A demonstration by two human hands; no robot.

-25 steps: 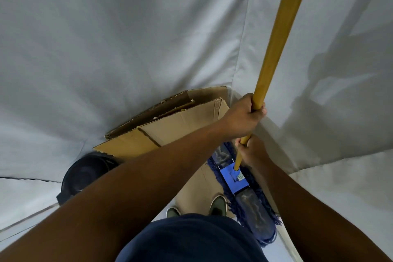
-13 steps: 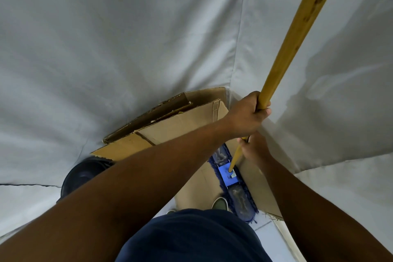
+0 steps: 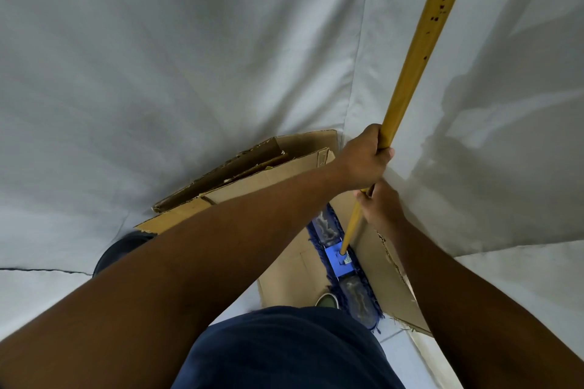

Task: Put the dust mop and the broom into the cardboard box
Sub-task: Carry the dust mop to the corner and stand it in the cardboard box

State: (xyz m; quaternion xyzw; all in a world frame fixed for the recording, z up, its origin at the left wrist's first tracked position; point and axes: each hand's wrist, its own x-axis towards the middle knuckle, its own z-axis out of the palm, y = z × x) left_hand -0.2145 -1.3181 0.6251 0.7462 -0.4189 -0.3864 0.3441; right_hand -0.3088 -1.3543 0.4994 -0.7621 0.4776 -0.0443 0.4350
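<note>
1. Cardboard box [image 3: 284, 186], the largest thing of the task, was seen standing open in the corner against the draped grey sheet [image 3: 158, 73], its flaps up and ragged at the edges; its place was unchanged from the earlier views.

2. Within the box the dust mop [image 3: 339, 257] had been carried further in: a second earlier its blue fringed head had hung partly outside the near wall, close to the shoes, and now most of the head was seen over the box floor, with only the near end reaching past the torn near edge. Whether the head rested on the floor of the box could not be told.

3. The yellow wooden handle [image 3: 420, 41] had been tilted more to the right over the same second, and its upper length ran out of the top of the view.

4. The left hand [image 3: 363, 158] was clamped round the handle higher up, and the right hand [image 3: 380, 207] was closed on it just below, the two nearly touching.

5. It was judged that the mop's placement was almost done, and that the near end needed to be brought inside before release. The broom was not in view, so that half was taken as not yet done.

6. No brand or writing could be read; a small pale label [image 3: 347, 259] by the blue socket was too small to make out.
</note>
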